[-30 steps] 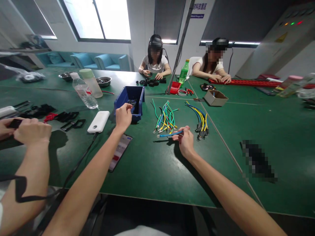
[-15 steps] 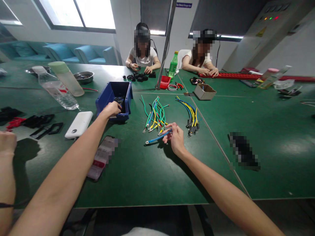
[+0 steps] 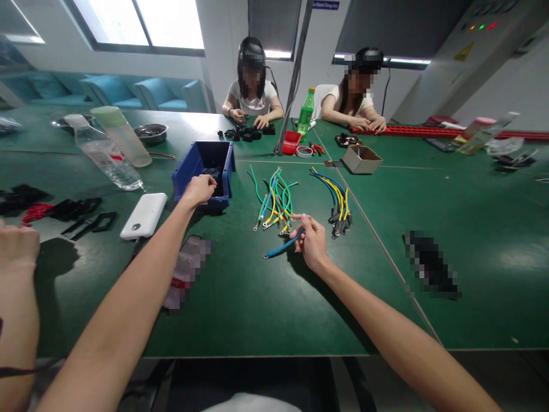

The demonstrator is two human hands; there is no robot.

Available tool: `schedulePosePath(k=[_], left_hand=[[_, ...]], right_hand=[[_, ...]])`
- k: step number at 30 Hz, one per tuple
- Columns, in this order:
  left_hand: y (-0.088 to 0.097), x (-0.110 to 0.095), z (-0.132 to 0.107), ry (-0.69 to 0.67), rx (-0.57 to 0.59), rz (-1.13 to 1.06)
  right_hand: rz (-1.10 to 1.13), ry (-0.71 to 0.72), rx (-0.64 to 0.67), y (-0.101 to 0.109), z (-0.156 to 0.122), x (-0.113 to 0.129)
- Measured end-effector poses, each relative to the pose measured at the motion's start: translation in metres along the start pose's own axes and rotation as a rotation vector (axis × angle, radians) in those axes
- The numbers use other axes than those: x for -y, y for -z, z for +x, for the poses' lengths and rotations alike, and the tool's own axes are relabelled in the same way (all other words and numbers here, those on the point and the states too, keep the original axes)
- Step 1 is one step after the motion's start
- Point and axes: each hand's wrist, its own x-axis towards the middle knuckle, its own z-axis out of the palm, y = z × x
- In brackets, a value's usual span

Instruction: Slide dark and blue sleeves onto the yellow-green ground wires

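My right hand (image 3: 312,243) is closed around a blue wire (image 3: 281,250), whose ring terminal end points left above the table. Over the front of a blue plastic bin (image 3: 182,182), my left hand (image 3: 201,189) has its fingers bent together; whatever they pinch is too small to make out. Dark small pieces (image 3: 212,171) lie inside the bin. Just beyond my right hand is a loose pile of green, yellow and blue wires (image 3: 277,197) with ring terminals. To its right rests a bundle of yellow and blue wires (image 3: 341,200) with black sleeves on their near ends.
A phone (image 3: 189,266) and a white power bank (image 3: 143,216) lie near my left forearm, with bottles (image 3: 109,163) behind. Another person's hand (image 3: 19,252) is at the left edge. A small carton (image 3: 361,161) and a metal pole (image 3: 294,80) stand farther off. Two people sit opposite.
My left fingers have lifted slightly inside the bin and drawn together. The blue wire in my right hand has tilted a little, its terminal end lower. The whole view has shifted slightly.
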Motion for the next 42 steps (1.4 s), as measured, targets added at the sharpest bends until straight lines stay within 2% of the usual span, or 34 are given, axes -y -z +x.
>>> schedulePosePath(k=[8,12,16,20,22,24,26,30,33,37,42], left_hand=[[0.009,-0.007,-0.016,-0.077,-0.153,-0.057],[0.013,-0.013,-0.022,-0.059,-0.176,-0.11],[0.017,-0.025,-0.034,-0.017,-0.288,-0.143],[0.02,-0.043,-0.06,0.06,-0.416,-0.295],[0.02,-0.056,-0.08,0.034,-0.486,-0.351],[0.019,-0.072,-0.102,-0.018,-0.505,-0.378],[0.017,-0.091,-0.125,-0.072,-0.456,-0.4],[0.004,-0.13,-0.17,-0.246,-0.273,-0.448],[-0.012,-0.147,-0.194,-0.354,-0.147,-0.495],[-0.029,-0.151,-0.209,-0.278,0.001,-0.557],[-0.03,-0.148,-0.211,-0.16,0.138,-0.675]], right_hand=[[0.029,-0.02,-0.007,0.001,-0.001,0.006],[0.067,-0.01,-0.019,0.005,0.0,0.009],[0.104,-0.004,0.001,0.007,0.0,0.015],[0.123,0.015,0.01,0.007,-0.002,0.02],[0.117,0.035,-0.011,0.007,-0.002,0.021],[0.105,0.053,-0.034,0.008,-0.002,0.022],[0.094,0.067,-0.05,0.009,-0.002,0.023],[0.075,0.1,-0.061,0.011,-0.001,0.026],[0.061,0.117,-0.085,0.012,-0.001,0.03],[0.062,0.108,-0.113,0.012,0.0,0.035],[0.127,0.038,-0.113,0.013,0.001,0.045]])
